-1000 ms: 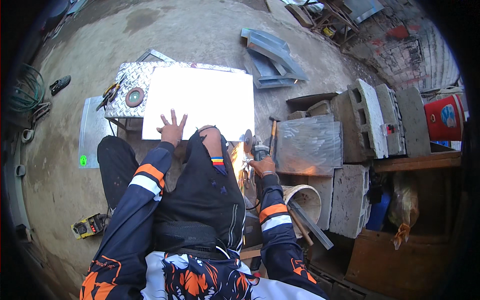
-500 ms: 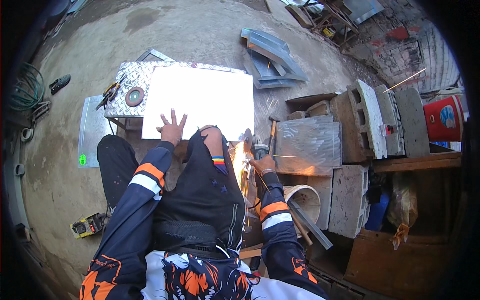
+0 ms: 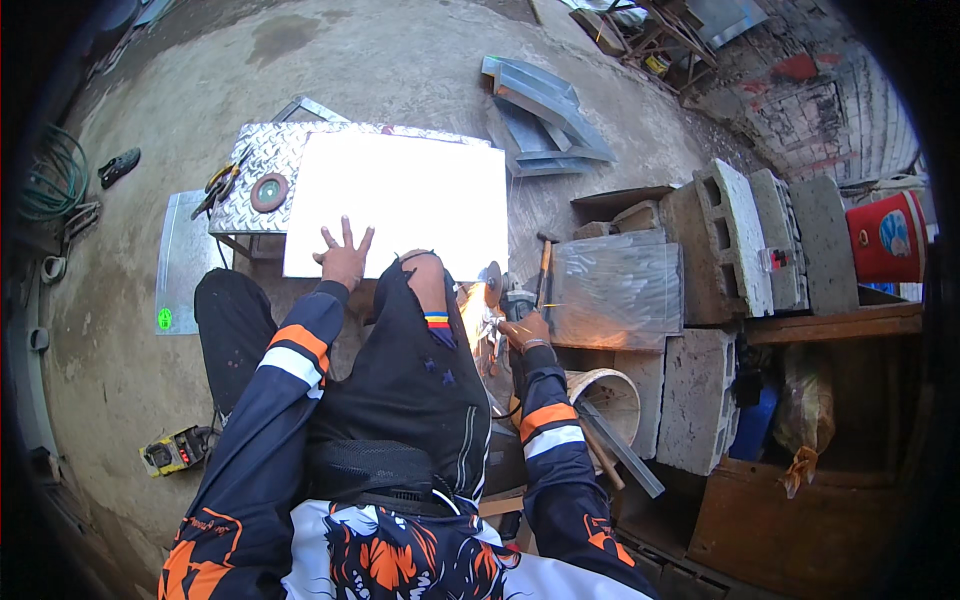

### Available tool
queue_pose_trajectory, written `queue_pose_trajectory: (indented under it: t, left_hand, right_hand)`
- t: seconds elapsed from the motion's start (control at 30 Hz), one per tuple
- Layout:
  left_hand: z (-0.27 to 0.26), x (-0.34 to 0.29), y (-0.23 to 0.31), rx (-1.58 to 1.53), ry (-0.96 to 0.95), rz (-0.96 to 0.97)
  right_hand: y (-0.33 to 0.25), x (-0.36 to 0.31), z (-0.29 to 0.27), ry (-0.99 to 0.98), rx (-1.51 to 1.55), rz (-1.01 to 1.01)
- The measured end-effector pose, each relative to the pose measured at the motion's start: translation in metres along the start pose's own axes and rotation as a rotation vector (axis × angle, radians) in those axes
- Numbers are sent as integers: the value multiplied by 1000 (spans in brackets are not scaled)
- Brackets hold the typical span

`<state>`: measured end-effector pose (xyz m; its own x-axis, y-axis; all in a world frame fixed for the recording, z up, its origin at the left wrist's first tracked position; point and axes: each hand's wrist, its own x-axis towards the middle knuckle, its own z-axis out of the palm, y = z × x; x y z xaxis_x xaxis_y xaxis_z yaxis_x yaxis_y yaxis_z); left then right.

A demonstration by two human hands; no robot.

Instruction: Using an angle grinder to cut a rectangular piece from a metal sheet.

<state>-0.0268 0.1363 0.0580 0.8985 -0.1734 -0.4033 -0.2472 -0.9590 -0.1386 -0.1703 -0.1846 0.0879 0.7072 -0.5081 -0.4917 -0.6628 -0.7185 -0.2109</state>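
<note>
A bright white sheet [image 3: 420, 205] lies over a diamond-plate metal table [image 3: 275, 150]. My left hand [image 3: 343, 262] rests flat on the sheet's near left part, fingers spread. Beyond the sheet's near right corner, my right hand [image 3: 524, 330] is wrapped round an angle grinder [image 3: 518, 300]. Its disc [image 3: 492, 282] stands upright at the sheet's right edge, and sparks [image 3: 474, 315] spray from it toward me beside my knee. Whether the disc touches the edge is hard to tell. A spare grinding disc [image 3: 269, 193] and pliers [image 3: 222, 183] lie on the table's left end.
A hammer [image 3: 545, 270] lies right of the grinder, beside a stack of clear sheets [image 3: 615, 285]. Concrete blocks [image 3: 735, 240], a red bucket [image 3: 886, 240] and a white pipe [image 3: 608, 395] stand farther right. Bent metal channels [image 3: 550, 115] lie on the floor ahead. A yellow tool [image 3: 175, 452] lies at lower left.
The spray of sparks has become smaller and shorter, and the stray streaks at the right have gone. The grinder has barely shifted. My left hand stays in place.
</note>
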Motion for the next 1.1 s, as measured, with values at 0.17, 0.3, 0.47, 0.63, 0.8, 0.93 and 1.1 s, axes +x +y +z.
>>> queue_pose_trajectory:
  t: [0.17, 0.3, 0.47, 0.63, 0.8, 0.93, 1.1]
  left_hand:
    - [-1, 1, 0, 5, 0, -5]
    - [2, 0, -2, 15, -7, -16]
    - [0, 0, -1, 19, -18, -6]
    - [0, -1, -2, 23, -13, -5]
    - [0, 0, -2, 30, 6, 6]
    - [-1, 0, -1, 46, -4, 4]
    - [3, 0, -4, 31, 15, -3]
  right_hand:
    - [-2, 7, -1, 27, -6, -12]
    - [-14, 3, -7, 44, 22, 4]
    - [-15, -1, -11, 37, 16, 15]
    - [-13, -8, -8, 15, -1, 21]
    - [-10, -6, -5, -13, -33, 36]
    - [-8, -3, -6, -68, 36, 59]
    - [-10, -5, -3, -23, 60, 46]
